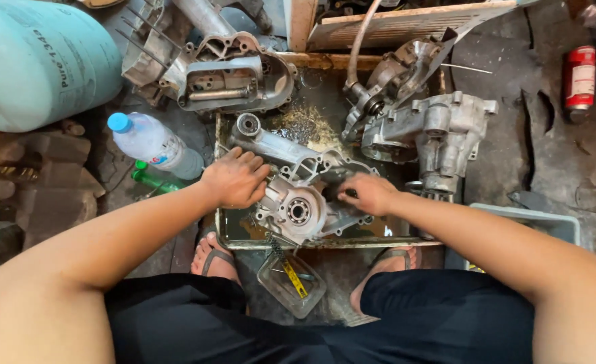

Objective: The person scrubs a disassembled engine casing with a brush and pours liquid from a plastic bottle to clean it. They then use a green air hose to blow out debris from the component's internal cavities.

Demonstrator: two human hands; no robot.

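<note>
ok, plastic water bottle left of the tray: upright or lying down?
Lying down. The water bottle rests on its side on the ground, blue cap pointing up-left, just beyond the left hand.

I see a stained, cracked concrete floor carrying everything. Directly on it sit a shallow metal tray of oily liquid, a plastic water bottle, a pale green gas cylinder, a red can and a small clear container.

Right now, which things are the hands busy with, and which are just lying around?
In use:
left hand and right hand, both on the grey engine casing
oily metal tray under it

Lying about:
water bottle
blue-green gas cylinder
red spray can
other engine casings
clear plastic tub
</note>
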